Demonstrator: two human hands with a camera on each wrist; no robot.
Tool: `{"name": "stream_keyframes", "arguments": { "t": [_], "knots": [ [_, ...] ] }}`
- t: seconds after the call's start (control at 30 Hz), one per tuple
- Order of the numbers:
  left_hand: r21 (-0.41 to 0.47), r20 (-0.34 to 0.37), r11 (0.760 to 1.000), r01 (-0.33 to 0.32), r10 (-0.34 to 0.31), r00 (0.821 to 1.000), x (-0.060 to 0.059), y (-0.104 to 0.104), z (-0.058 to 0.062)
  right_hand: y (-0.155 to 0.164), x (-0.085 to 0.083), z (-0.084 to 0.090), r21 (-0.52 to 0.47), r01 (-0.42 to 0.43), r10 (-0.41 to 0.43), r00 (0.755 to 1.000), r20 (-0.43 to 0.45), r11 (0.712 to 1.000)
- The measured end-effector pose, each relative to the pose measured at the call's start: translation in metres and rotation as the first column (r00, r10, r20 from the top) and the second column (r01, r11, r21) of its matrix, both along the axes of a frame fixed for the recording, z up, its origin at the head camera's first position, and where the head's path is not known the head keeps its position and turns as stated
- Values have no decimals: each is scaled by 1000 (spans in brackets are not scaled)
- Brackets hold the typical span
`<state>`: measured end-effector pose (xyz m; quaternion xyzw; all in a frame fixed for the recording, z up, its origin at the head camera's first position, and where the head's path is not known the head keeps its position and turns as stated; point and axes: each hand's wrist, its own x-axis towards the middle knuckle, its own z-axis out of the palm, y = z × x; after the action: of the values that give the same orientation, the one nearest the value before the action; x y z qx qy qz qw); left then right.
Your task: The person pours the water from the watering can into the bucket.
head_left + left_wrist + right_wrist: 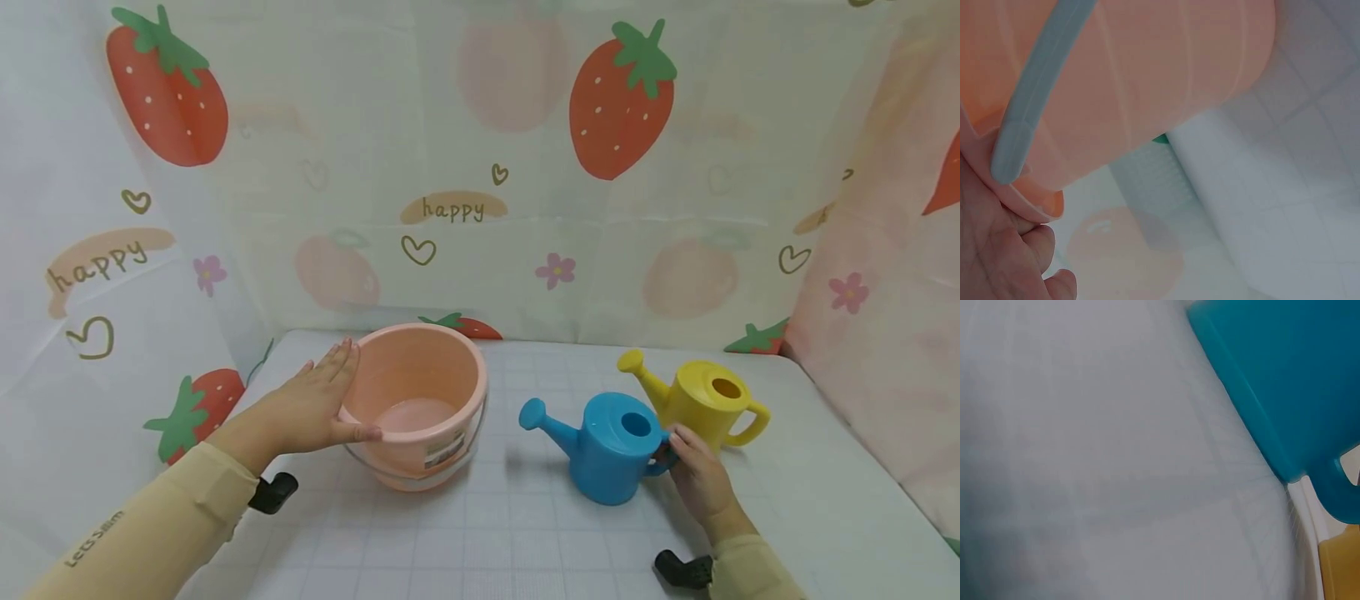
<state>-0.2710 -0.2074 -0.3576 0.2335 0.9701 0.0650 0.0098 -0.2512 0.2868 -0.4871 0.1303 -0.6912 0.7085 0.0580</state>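
A backdrop cloth printed with strawberries, hearts, flowers and the word "happy" rises behind and to both sides of the scene. Below it lies the worktop, covered in a pale sheet with a faint grid of squares.

The pink bucket stands upright left of the middle, toward the far side of the worktop, with a little water pooled in its bottom, a grey handle hanging down around its near side and a small label on its near wall. The left wrist view shows the bucket's ribbed pink wall and that grey handle from very close.

The blue watering can stands upright right of the middle, its spout pointing left. Just behind it on the far right stands the yellow watering can, its spout also pointing left and its handle to the right; the 2 cans are just beside each other, and I cannot tell whether they touch.

The left hand lies flat and spread against the bucket's left side, fingers straight along the wall and thumb resting on the near rim. The right hand is curled around the blue can's handle at the can's right side, gripping it.
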Motion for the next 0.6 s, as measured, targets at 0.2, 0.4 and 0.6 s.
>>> {"name": "stream_keyframes", "arguments": {
  "t": [0.2, 0.4, 0.6],
  "knots": [
    [0, -4, 1000, 4, -4, 1000, -1, 0, -1, 4, 1, 0, 60, 27, -26, 999, -22, 998],
    [-5, -8, 1000, 7, -7, 1000, -2, -1, -2, 8, -1, 7, 77, 59, -51, 993, -107, 995],
    [-7, -9, 1000, 4, -4, 1000, -3, -2, -3, 17, -4, 25, 31, -33, 39, 969, -242, 999]
  ]
}}
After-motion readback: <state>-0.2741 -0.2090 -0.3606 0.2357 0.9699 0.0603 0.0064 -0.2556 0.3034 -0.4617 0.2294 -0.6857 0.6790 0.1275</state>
